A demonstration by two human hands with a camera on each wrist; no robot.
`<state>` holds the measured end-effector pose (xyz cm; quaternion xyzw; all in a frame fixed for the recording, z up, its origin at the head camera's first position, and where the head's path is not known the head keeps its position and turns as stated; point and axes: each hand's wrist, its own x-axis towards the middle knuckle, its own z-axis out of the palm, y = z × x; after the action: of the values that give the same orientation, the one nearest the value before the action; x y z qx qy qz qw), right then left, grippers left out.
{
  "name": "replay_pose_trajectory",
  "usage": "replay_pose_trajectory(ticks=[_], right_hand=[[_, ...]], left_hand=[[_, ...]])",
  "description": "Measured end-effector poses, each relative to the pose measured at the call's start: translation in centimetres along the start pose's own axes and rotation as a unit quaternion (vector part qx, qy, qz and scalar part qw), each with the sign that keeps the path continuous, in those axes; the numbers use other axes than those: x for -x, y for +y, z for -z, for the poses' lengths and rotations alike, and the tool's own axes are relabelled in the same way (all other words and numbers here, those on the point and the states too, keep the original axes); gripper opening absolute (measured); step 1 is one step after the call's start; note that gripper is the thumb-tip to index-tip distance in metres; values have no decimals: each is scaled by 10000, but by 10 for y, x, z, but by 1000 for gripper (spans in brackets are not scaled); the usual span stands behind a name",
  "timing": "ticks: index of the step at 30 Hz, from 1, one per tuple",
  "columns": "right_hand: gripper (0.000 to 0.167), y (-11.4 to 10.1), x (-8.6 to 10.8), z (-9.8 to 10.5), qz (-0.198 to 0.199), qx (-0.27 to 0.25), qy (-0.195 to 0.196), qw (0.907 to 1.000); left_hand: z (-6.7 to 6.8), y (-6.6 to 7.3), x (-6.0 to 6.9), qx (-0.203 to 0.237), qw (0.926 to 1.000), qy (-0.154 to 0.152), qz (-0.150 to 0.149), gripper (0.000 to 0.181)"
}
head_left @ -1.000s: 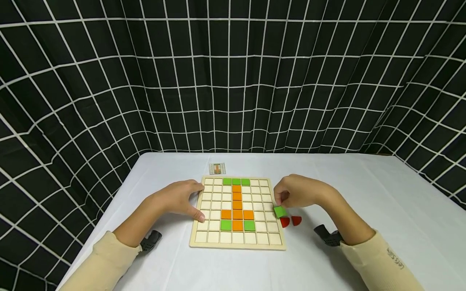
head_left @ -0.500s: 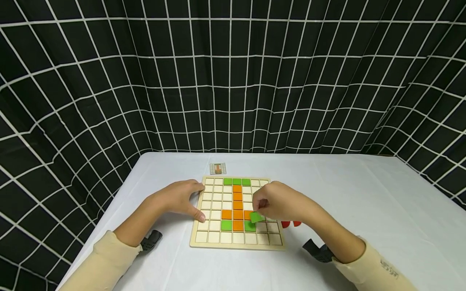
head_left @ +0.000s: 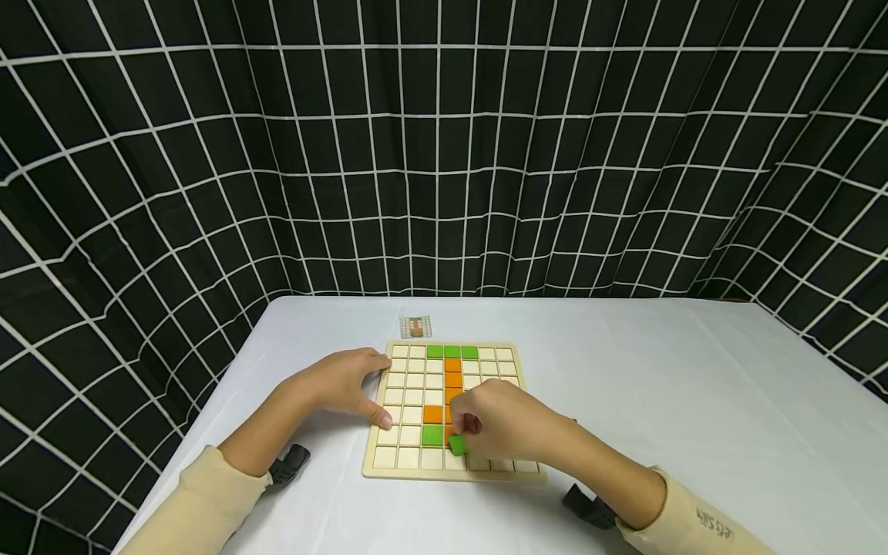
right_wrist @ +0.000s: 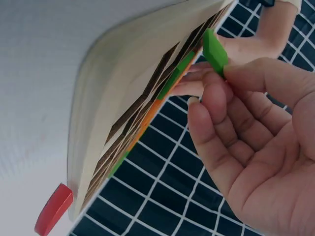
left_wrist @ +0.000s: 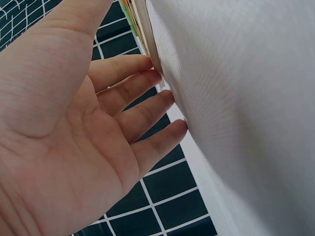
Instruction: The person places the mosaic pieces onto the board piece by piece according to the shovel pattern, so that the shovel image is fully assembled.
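Note:
A square green tile [head_left: 457,445] is pinched by my right hand [head_left: 509,420] over the lower middle of a wooden grid board [head_left: 454,475]. The right wrist view shows the tile tilted between thumb and fingertips. My left hand [head_left: 340,383] rests at the board's left side, thumb on the rim, and in the left wrist view its fingers [left_wrist: 152,110] reach out loosely. On the board, green tiles [head_left: 452,351] form a row at the top, above a column of orange tiles [head_left: 453,379]. Another green tile [head_left: 432,435] sits lower left; the right hand hides cells beside it.
Behind the board lies a small printed pattern card [head_left: 415,327]. A red piece [right_wrist: 53,210] lies by the board in the right wrist view; the right arm mostly covers that area in the head view. A white cloth [head_left: 659,370] covers the table, and a black gridded curtain [head_left: 444,193] surrounds it.
My right hand has carried the green tile leftward from beside the board's right edge to over its lower middle. My left hand has stayed in place.

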<state>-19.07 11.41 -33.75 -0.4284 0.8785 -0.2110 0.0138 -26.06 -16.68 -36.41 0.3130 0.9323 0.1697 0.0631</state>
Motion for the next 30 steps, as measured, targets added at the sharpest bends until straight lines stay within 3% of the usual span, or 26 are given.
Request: replay_pose_trajectory(ticks=[7,17,20,26,30], right_hand=[[27,-5,4,-10,-249,-123,-230,9994],[21,-5,2,-10,-332,-100,-242,9991],[17,-5,2,-9,-111,87,-430,9990],[19,-6,3,-8,798,757,-844,9903],[20,-6,2,-7,886,966,-738,9886]], left_hand=[[-7,2,6,118,9999,-54,-26,84],[-6,0,3,144,9999,5,88,91],[-4,0,2,151,9998,33,115,92],[-1,1,0,120,9998,71,105,94],[1,1,-1,127,9998,97,114,94]])
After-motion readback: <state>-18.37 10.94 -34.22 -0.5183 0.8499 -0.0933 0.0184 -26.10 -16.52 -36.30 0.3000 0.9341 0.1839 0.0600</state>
